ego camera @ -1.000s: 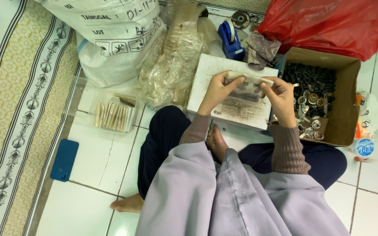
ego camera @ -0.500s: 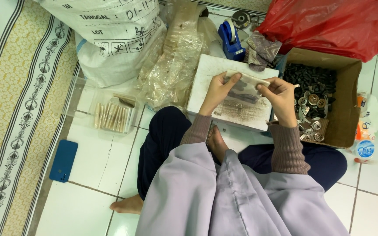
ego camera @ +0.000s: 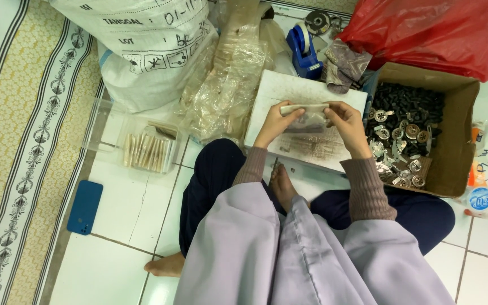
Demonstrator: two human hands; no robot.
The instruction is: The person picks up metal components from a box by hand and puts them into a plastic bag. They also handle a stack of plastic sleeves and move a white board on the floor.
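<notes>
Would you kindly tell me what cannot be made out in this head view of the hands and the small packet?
- Small clear packet: held between left hand and right hand; contents too small, partly covered by the fingers.
- Cardboard box: dark and metal parts too small to identify.
- Red plastic bag: cut off by the top edge, contents hidden.
- White sack: cut off at the top.
</notes>
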